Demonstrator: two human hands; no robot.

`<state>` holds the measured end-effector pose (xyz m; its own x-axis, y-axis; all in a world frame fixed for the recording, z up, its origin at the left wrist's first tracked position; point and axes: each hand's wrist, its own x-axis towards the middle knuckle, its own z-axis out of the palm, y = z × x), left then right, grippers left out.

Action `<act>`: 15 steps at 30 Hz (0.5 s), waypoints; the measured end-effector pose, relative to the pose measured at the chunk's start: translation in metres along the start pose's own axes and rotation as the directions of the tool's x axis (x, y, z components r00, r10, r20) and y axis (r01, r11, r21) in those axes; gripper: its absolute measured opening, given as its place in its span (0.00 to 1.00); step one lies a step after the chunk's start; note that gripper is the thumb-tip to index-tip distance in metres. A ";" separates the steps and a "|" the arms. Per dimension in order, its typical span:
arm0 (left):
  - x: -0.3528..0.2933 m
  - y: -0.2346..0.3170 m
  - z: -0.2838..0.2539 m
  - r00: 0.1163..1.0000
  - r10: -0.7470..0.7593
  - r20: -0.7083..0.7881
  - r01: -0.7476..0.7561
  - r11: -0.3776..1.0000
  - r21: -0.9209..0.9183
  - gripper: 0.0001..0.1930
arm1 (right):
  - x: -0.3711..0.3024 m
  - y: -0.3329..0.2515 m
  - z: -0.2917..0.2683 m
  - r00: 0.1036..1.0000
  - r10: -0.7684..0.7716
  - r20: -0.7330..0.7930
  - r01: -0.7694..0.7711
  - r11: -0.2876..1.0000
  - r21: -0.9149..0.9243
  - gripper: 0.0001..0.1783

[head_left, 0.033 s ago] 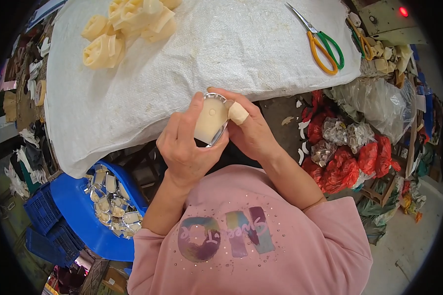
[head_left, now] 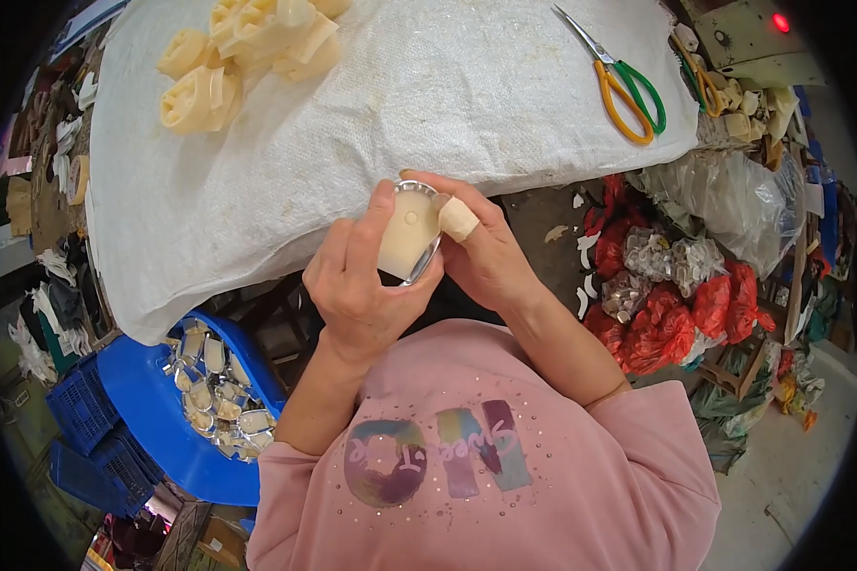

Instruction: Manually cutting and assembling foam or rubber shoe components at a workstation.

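Note:
Between my two hands is a small cream-coloured piece with a shiny silver rim, rounded at its far end. My left hand grips it from the left, fingers along one side and thumb under its near edge. On the other side, my right hand holds the far right rim, its index finger behind the rounded end. Beige tape wraps the right thumb, which presses against the silver rim. The underside of the piece is hidden by my hands.
White woven sheeting covers the table ahead, bearing rolls of cream strip and scissors with orange and green handles. A blue bin of similar silver-rimmed pieces stands at left. Red plastic bags lie at right.

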<state>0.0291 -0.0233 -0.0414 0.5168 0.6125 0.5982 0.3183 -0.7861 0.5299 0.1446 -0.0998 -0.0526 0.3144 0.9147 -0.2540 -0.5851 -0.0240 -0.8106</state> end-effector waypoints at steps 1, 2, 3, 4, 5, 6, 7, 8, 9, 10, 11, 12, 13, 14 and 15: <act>-0.001 -0.002 0.001 0.999 0.046 -0.028 -0.046 0.999 0.005 0.31 | -0.001 0.000 0.003 1.000 -0.009 -0.012 0.009 1.000 0.001 0.18; -0.002 -0.002 0.003 0.998 0.047 -0.028 -0.047 0.999 0.005 0.31 | -0.002 0.000 0.007 1.000 -0.009 -0.011 0.009 1.000 0.002 0.18; -0.003 -0.002 0.004 0.998 0.033 -0.048 -0.032 0.999 0.017 0.30 | -0.002 0.002 0.011 0.983 -0.180 -0.043 0.160 0.945 -0.286 0.18; -0.003 -0.001 0.006 0.997 0.019 -0.069 -0.017 0.999 0.028 0.30 | -0.002 0.002 0.015 0.937 -0.347 -0.024 0.278 0.787 -0.551 0.18; -0.003 -0.002 0.006 0.997 0.020 -0.070 -0.018 0.999 0.029 0.30 | -0.003 0.000 0.018 0.951 -0.308 -0.017 0.255 0.816 -0.518 0.20; -0.003 -0.003 0.005 0.998 0.018 -0.065 -0.016 0.999 0.039 0.29 | -0.004 0.001 0.019 0.951 -0.310 -0.018 0.257 0.816 -0.518 0.20; -0.003 -0.003 0.004 0.998 0.016 -0.060 -0.013 0.999 0.050 0.28 | -0.005 0.002 0.021 0.951 -0.310 -0.010 0.260 0.815 -0.518 0.21; -0.004 -0.004 0.004 0.998 0.018 -0.061 -0.015 0.999 0.049 0.28 | -0.005 0.004 0.022 0.951 -0.309 -0.002 0.263 0.814 -0.517 0.23; -0.007 -0.005 0.003 0.997 0.047 -0.068 -0.044 0.998 0.051 0.29 | -0.005 0.004 0.020 0.958 -0.285 0.016 0.262 0.855 -0.448 0.25; -0.008 -0.006 0.003 0.994 0.076 -0.076 -0.072 0.996 0.053 0.29 | -0.005 0.004 0.020 0.958 -0.287 0.021 0.265 0.854 -0.447 0.25; -0.008 -0.006 0.003 0.994 0.077 -0.080 -0.073 0.996 0.056 0.29 | -0.006 0.003 0.020 0.965 -0.263 0.016 0.245 0.874 -0.419 0.24; -0.008 -0.006 0.005 0.993 0.068 -0.096 -0.066 0.998 0.021 0.29 | -0.005 0.002 0.019 0.971 -0.240 0.012 0.225 0.892 -0.391 0.24; -0.008 -0.006 0.006 0.992 0.057 -0.113 -0.059 0.998 -0.014 0.29 | -0.005 0.002 0.017 0.970 -0.241 0.017 0.229 0.891 -0.391 0.24; -0.007 -0.006 0.006 0.991 0.059 -0.118 -0.060 0.998 -0.010 0.29 | -0.003 0.003 0.016 0.974 -0.228 0.016 0.219 0.916 -0.337 0.23; -0.006 -0.006 0.005 0.994 0.043 -0.099 -0.045 0.999 -0.020 0.31 | -0.003 0.004 0.015 0.977 -0.214 0.012 0.208 0.936 -0.283 0.23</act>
<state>0.0279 -0.0231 -0.0512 0.4490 0.5832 0.6770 0.2784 -0.8112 0.5142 0.1303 -0.0966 -0.0478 0.4234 0.9033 -0.0689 -0.2710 0.0537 -0.9611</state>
